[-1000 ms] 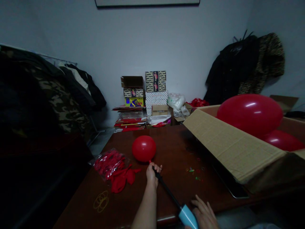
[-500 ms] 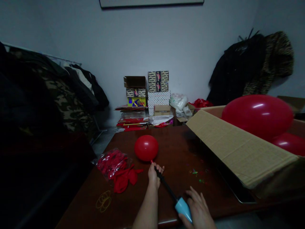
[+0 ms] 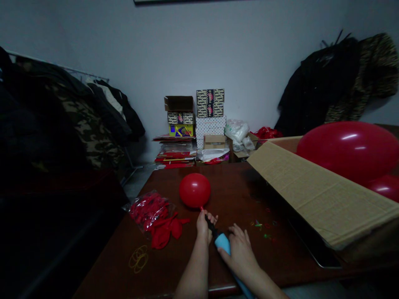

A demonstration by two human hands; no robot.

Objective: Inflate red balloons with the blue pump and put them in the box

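Observation:
A partly inflated red balloon [image 3: 195,190] rests on or just above the dark table, its neck pointing at me. My left hand [image 3: 205,225] is closed around that neck and the black nozzle end of a hand pump. The pump's light blue barrel [image 3: 222,242] lies in my right hand [image 3: 240,250], thumb on one side and fingers along the other. Only a short black section shows between barrel and left hand. Left of my hands are limp red balloons [image 3: 162,234] and a clear bag of red balloons [image 3: 148,211].
A cardboard box [image 3: 324,195] holding large red balloons [image 3: 349,149] stands at right, beside a dark flat device [image 3: 314,245]. Thin yellow loops [image 3: 138,259] lie front left, small coloured bits [image 3: 258,224] right of centre. Stacked boxes [image 3: 210,104] stand behind the table.
My right hand has pushed the blue barrel forward toward my left hand, so less of the black rod shows. The left hand keeps its grip on the balloon neck. The view has shifted slightly.

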